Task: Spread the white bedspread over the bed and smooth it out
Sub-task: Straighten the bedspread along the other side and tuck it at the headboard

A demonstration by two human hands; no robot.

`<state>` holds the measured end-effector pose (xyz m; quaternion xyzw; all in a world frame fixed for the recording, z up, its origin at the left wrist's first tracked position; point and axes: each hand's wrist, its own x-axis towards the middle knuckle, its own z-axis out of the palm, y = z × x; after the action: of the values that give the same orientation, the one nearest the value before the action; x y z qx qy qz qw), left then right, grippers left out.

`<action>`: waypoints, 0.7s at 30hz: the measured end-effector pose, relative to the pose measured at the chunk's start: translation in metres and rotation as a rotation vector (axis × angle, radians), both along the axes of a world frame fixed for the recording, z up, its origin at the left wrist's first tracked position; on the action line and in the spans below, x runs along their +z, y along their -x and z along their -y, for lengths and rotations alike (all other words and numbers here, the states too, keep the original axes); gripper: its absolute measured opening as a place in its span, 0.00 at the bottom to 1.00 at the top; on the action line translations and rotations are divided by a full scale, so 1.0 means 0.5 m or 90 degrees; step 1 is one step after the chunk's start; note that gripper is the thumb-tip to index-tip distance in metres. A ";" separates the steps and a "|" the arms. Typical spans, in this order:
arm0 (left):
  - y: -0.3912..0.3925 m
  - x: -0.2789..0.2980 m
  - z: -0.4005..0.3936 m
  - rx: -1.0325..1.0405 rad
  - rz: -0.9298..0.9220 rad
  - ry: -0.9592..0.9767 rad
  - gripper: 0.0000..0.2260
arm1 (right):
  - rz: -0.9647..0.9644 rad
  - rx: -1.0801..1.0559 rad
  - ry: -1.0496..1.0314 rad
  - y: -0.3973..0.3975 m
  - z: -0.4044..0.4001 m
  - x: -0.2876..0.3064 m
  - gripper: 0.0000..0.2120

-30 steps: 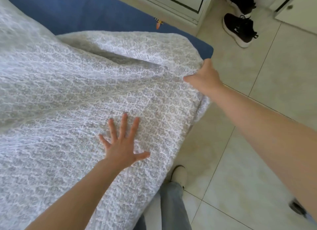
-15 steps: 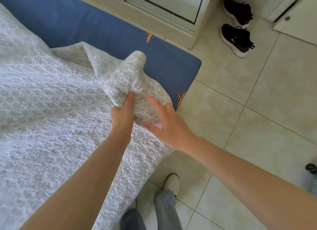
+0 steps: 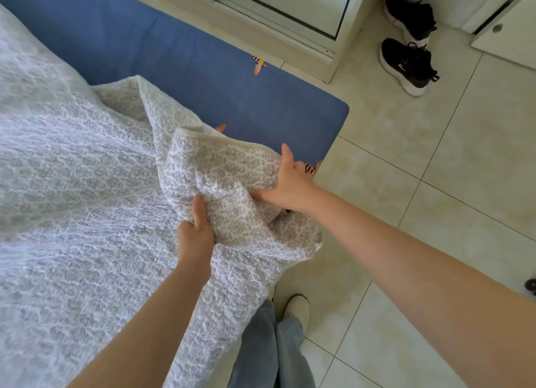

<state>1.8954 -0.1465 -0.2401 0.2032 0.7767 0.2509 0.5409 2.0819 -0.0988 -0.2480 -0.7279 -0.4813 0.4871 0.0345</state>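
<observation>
The white patterned bedspread (image 3: 75,190) covers the left part of the bed, whose blue sheet (image 3: 203,77) with small bee prints shows bare at the far side and corner. A bunched, lifted fold of the bedspread sits near the bed's corner. My left hand (image 3: 195,231) grips that fold from below, thumb up along the fabric. My right hand (image 3: 290,182) holds the fold's right side near its hemmed edge, fingers curled into the cloth. The bedspread's lower edge hangs over the bed's near side by my leg.
A pair of black sneakers (image 3: 409,51) lies on the beige tiled floor (image 3: 435,170) at the top right. A white wardrobe with sliding doors (image 3: 290,13) stands beyond the bed. My leg and a light shoe (image 3: 295,309) are beside the bed.
The fold has come toward the bed's corner and lower. My right hand, open and reaching half a second ago, now holds the fabric. My left hand keeps its grip.
</observation>
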 end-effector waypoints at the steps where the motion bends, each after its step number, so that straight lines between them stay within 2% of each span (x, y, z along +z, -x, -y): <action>1: 0.001 -0.001 -0.003 -0.004 -0.002 -0.003 0.32 | -0.038 -0.020 0.025 -0.004 -0.011 -0.001 0.58; 2: 0.001 -0.001 -0.006 -0.006 -0.007 -0.006 0.28 | -0.071 -0.006 0.049 -0.008 -0.018 0.008 0.53; 4: 0.005 -0.004 -0.012 -0.024 -0.026 -0.005 0.25 | -0.053 0.123 0.098 -0.018 -0.034 0.040 0.31; 6: 0.011 0.006 -0.016 -0.079 -0.054 -0.016 0.26 | 0.043 0.268 0.158 -0.047 -0.065 0.088 0.20; 7: 0.014 0.007 -0.018 -0.124 -0.058 -0.039 0.27 | 0.103 0.282 0.156 -0.072 -0.084 0.105 0.16; 8: 0.016 0.011 -0.019 -0.170 -0.047 -0.070 0.27 | 0.170 0.246 0.115 -0.104 -0.103 0.123 0.11; 10: 0.011 0.023 -0.033 -0.261 -0.020 -0.128 0.21 | 0.332 0.018 -0.060 -0.188 -0.141 0.140 0.03; 11: 0.009 0.026 -0.041 -0.311 -0.043 -0.157 0.16 | 0.416 -0.096 -0.147 -0.231 -0.149 0.147 0.03; 13: 0.006 0.020 -0.058 -0.432 -0.164 -0.232 0.09 | 0.508 -0.183 -0.169 -0.295 -0.144 0.146 0.09; 14: 0.009 0.008 -0.063 -0.495 -0.228 -0.255 0.10 | 0.509 -0.173 -0.138 -0.311 -0.137 0.140 0.10; 16: 0.008 -0.009 -0.068 -0.610 -0.297 -0.258 0.19 | 0.459 -0.137 -0.088 -0.319 -0.126 0.121 0.08; 19: -0.002 -0.029 -0.065 -0.766 -0.356 -0.209 0.28 | 0.274 -0.119 -0.087 -0.288 -0.122 0.097 0.06; 21: -0.006 -0.048 -0.059 -0.824 -0.392 -0.167 0.32 | 0.170 -0.127 -0.118 -0.260 -0.128 0.093 0.10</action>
<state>1.8983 -0.1168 -0.2643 0.7463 0.5814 -0.0966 0.3093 2.2120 -0.0346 -0.2017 -0.8241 -0.4496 0.3336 0.0853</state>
